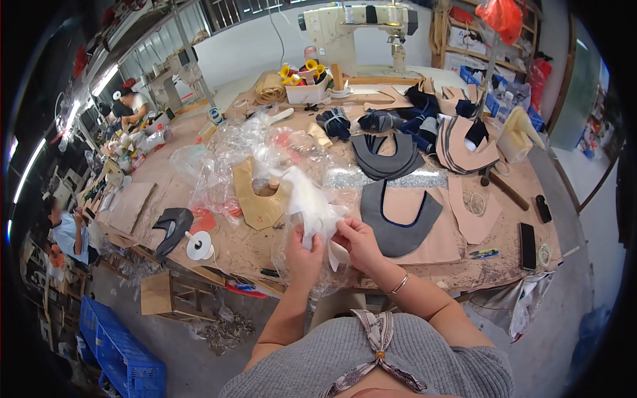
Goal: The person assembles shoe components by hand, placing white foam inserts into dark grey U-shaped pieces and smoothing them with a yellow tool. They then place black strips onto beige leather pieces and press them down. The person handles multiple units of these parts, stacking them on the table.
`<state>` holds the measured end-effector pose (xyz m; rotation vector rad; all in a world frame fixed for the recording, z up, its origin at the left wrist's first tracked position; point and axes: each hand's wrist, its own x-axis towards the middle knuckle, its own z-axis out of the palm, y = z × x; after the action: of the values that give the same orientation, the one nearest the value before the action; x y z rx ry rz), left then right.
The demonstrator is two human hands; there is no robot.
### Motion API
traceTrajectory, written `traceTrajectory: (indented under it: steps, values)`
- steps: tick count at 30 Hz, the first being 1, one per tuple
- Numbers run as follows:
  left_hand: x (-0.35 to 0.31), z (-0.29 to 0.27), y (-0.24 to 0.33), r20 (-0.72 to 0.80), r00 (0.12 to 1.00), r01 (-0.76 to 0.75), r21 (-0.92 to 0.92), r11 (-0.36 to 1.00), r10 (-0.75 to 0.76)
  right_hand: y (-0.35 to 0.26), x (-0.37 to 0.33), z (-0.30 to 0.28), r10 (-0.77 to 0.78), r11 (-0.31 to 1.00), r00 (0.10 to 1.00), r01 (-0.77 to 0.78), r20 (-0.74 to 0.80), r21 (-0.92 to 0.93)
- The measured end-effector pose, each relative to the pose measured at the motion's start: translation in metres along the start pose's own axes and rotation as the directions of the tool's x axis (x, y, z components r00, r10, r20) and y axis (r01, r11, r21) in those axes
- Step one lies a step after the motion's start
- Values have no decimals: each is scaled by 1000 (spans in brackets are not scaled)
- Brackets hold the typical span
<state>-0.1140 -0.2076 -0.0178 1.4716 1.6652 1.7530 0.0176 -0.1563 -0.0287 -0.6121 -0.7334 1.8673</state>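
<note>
My left hand (304,257) and my right hand (359,243) are close together over the table's front edge. Between them they pinch a bunch of thin white sheets (306,198), soft and slightly see-through, whose far end fans out over the table. Just left of the sheets lies a tan-gold U-shaped piece (257,207) on crumpled clear plastic (219,166). To the right of my right hand, a grey U-shaped piece (402,240) with a dark blue inner edge rests on pinkish-tan material (441,249).
A hammer (509,192), a phone (527,246) and a utility knife (484,253) lie at the right. More grey cut pieces (387,156) are stacked behind. At the left are a white spool (200,245) and a dark grey piece (174,231). A sewing machine (358,40) stands at the back.
</note>
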Motion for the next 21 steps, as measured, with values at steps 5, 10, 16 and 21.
traceTrajectory:
  steps: [5, 10, 16, 21]
  values:
    - [0, -5, -3, 3, 998, 55, -209, 976, -56, 1, 8, -4, 27, 999, 998, -26, 64, -19]
    - [1, -6, 9, 43, 999, 43, -292, 955, -32, 12, 0, 3, -71, 985, 991, 88, 113, -149]
    - [6, -11, 5, 99, 993, 83, -156, 984, -68, 12, -12, 6, -146, 957, 979, 176, 140, -232]
    - [9, -14, 6, 216, 968, 162, -152, 975, -127, 4, -17, 0, -105, 947, 981, 149, 166, -285]
